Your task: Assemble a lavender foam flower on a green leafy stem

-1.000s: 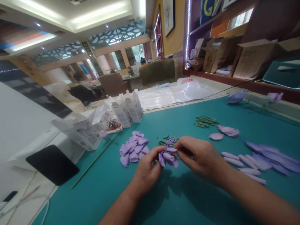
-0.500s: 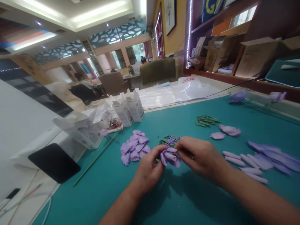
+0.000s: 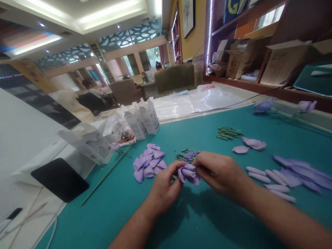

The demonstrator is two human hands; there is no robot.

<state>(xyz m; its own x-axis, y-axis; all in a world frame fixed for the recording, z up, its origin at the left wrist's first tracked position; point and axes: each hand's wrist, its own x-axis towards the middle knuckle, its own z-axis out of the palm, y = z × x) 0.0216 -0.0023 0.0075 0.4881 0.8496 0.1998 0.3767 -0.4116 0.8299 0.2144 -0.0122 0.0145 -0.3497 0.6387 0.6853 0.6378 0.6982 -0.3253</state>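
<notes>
- Purple petal cluster (image 3: 188, 174): a small bunch of overlapping lilac petals, held just above the teal tabletop (image 3: 207, 221), about midway along it and towards the near edge.
- Long axis: roughly level, running side to side along the near edge, from one set of fingertips to the other. The curled petals cup towards the person and slightly up. The base is hidden by fingers, so I cannot tell where it points.
- Left hand (image 3: 163, 188): closed, thumb and fingertips pinching the cluster's left end. The cluster sits just beyond and right of its fingertips.
- Right hand (image 3: 220, 173): fingers curled, gripping the cluster's right and upper side. The cluster lies at its fingertips, to their left.
- Loose petals (image 3: 148, 163): flat pile near the left hand, on the side of the left edge.
- Green pieces (image 3: 187, 155): small heap just behind the cluster.
- Green sticks (image 3: 228, 133): bundle further towards the far edge.
- Long petals (image 3: 269, 180): a row beside the right wrist.
- Green stem (image 3: 107, 174): lies slantwise near the left edge.
- White cartons (image 3: 141, 121): upright at the far left corner.
</notes>
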